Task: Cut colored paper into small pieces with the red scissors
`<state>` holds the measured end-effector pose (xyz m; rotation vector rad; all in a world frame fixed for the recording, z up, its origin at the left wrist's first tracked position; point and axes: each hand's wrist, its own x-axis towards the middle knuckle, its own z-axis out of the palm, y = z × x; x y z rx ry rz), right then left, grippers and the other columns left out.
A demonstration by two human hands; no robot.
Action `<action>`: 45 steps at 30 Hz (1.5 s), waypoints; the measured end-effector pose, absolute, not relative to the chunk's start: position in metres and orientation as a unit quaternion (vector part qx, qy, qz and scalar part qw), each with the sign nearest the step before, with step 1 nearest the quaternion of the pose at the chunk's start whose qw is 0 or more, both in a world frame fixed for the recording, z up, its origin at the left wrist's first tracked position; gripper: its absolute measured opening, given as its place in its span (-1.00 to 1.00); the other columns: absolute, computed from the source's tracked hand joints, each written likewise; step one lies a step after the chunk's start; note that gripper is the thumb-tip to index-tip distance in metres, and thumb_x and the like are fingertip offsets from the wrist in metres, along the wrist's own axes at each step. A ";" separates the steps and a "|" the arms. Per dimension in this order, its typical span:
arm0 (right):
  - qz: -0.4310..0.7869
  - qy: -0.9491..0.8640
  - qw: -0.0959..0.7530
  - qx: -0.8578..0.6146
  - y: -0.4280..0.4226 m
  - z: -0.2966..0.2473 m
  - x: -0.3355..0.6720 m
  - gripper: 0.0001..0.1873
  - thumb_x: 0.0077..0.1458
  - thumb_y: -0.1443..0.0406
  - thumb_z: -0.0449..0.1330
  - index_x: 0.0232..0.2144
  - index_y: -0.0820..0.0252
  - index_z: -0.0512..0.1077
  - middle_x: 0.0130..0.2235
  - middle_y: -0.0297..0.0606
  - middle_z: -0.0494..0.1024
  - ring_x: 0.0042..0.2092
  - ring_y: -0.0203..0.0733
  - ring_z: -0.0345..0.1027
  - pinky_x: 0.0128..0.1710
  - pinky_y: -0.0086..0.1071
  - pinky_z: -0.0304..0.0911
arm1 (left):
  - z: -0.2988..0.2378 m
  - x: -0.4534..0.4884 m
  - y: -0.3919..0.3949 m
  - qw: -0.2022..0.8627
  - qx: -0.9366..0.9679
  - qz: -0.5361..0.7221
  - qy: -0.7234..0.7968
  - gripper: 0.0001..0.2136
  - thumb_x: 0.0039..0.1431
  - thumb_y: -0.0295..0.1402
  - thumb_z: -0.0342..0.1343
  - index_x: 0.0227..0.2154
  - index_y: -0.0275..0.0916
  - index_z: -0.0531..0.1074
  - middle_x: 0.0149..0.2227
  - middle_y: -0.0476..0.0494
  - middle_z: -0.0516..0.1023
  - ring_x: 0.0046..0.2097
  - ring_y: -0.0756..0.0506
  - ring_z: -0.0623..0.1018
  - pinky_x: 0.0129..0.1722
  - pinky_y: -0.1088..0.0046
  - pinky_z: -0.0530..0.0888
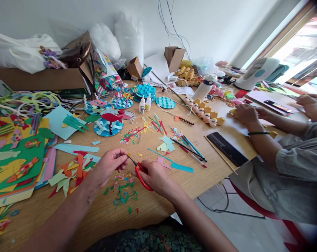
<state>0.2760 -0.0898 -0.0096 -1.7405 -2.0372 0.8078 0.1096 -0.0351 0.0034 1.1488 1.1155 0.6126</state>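
Note:
My right hand (154, 176) grips red-handled scissors (140, 173) low over the wooden table (153, 206), blades pointing up-left. My left hand (109, 164) is pinched closed just left of the blade tips, holding a tiny scrap I cannot make out. Small coloured paper snippets (123, 194) lie scattered on the table right below both hands. Orange and green foam offcuts (71, 171) sit to the left of my left hand.
Foam sheets (13, 164) are stacked at the left. Blue wave discs (108, 126), two glue bottles (144, 104), pens (191, 148) and a black ruler (228, 148) lie further back. A seated person at the right has hands (246, 113) on yellow pieces. Boxes and bags crowd the far edge.

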 end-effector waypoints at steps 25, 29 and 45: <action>0.298 -0.728 0.146 -0.600 -0.088 -0.018 0.274 -0.61 0.10 0.06 0.05 -0.54 0.25 0.37 -0.58 -0.33 0.39 -0.58 -0.40 0.06 -0.59 -0.51 -0.14 | -0.005 0.093 -0.031 0.581 0.578 0.277 0.502 -0.84 -0.05 -0.29 0.10 -0.39 -0.24 0.42 -0.48 0.00 0.41 -0.41 -0.01 0.39 -0.45 0.51 0.33; 0.302 -0.735 0.147 -0.589 -0.089 -0.017 0.272 -0.55 0.12 0.02 0.01 -0.54 0.26 0.37 -0.55 -0.29 0.43 -0.56 -0.40 0.09 -0.57 -0.50 -0.13 | -0.004 0.092 -0.027 0.557 0.612 0.269 0.493 -0.83 -0.05 -0.27 0.10 -0.39 -0.23 0.43 -0.44 -0.01 0.41 -0.42 0.00 0.36 -0.45 0.51 0.32; 0.274 -0.766 0.102 -0.572 -0.089 -0.011 0.270 -0.68 0.14 0.19 0.03 -0.54 0.23 0.41 -0.56 -0.29 0.43 -0.57 -0.38 0.12 -0.57 -0.46 -0.14 | -0.009 0.091 -0.017 0.531 0.679 0.210 0.463 -0.90 -0.10 -0.34 0.10 -0.63 -0.22 0.37 -0.60 0.08 0.32 -0.50 0.00 0.28 -0.49 0.53 0.21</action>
